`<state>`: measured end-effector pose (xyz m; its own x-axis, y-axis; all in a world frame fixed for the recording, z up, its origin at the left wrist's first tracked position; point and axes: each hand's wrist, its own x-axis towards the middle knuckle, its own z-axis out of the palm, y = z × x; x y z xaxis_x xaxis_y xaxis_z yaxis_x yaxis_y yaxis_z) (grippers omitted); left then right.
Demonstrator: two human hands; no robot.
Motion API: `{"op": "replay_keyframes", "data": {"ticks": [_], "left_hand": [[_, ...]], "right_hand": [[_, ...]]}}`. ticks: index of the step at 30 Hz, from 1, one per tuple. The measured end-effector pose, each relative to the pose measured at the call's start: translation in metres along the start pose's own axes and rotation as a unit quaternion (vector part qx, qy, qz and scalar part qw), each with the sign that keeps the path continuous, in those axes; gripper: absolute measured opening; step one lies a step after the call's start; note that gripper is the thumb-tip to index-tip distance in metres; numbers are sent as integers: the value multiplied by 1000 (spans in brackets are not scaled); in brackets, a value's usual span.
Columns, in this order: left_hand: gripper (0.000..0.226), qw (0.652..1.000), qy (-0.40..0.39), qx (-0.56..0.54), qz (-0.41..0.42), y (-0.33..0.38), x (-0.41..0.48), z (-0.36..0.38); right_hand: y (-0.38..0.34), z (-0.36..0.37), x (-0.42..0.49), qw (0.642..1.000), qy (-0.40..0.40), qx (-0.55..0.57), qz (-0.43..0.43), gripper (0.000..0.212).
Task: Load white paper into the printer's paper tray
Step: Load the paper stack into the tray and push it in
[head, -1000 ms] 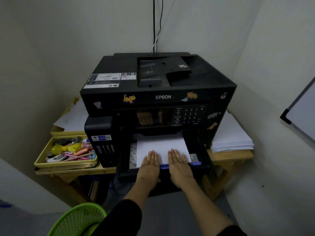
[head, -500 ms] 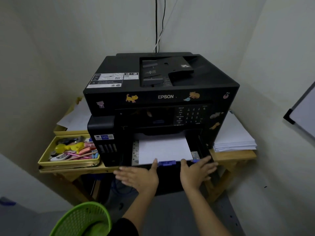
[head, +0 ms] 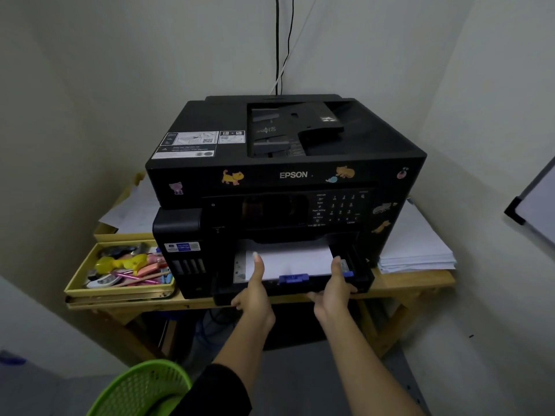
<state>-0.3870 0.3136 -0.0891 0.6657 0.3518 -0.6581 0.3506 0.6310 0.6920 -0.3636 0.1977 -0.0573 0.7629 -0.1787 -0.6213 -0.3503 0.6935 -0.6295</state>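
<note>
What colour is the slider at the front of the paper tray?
The slider is blue, clearest in head view.

Yellow tray w/ pens & markers on wooden table, left side. Green basket on floor, bottom left. Whiteboard on right wall. Cables up back wall.

Small office corner, printer, paper stack, stationery tray

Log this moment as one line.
paper tray: open, out of printer | white paper: flat inside | left hand: holds tray front | right hand: holds tray front
</note>
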Motion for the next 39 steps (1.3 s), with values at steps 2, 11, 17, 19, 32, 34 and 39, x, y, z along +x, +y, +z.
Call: {"op": "replay_keyframes", "data": {"ticks": [2, 11, 17, 19, 32, 34, 39], "left_hand": [[130, 998, -44, -31, 11, 15, 0, 5], [122, 993, 5, -108, 43, 53, 13, 34], [107, 989, 68, -130, 21, 52, 20, 46], [105, 987, 81, -137, 18, 52, 21, 48], [82, 980, 141, -143, 13, 60, 13, 53], [71, 979, 147, -144, 11, 62, 12, 55], [37, 980, 143, -136, 5, 64, 13, 55]], "right_hand": [[-5, 7, 8, 1000, -19, 8, 12, 97], [-24, 41, 37, 999, -1, -11, 46, 79], [-27, 55, 45, 997, 24, -61, 29, 85], [-26, 58, 47, 995, 37, -84, 24, 83], [-36, 63, 53, 986, 86, -132, 57, 72], [-37, 66, 55, 984, 98, -132, 62, 75], [-37, 66, 62, 982, 96, -146, 73, 75]]}}
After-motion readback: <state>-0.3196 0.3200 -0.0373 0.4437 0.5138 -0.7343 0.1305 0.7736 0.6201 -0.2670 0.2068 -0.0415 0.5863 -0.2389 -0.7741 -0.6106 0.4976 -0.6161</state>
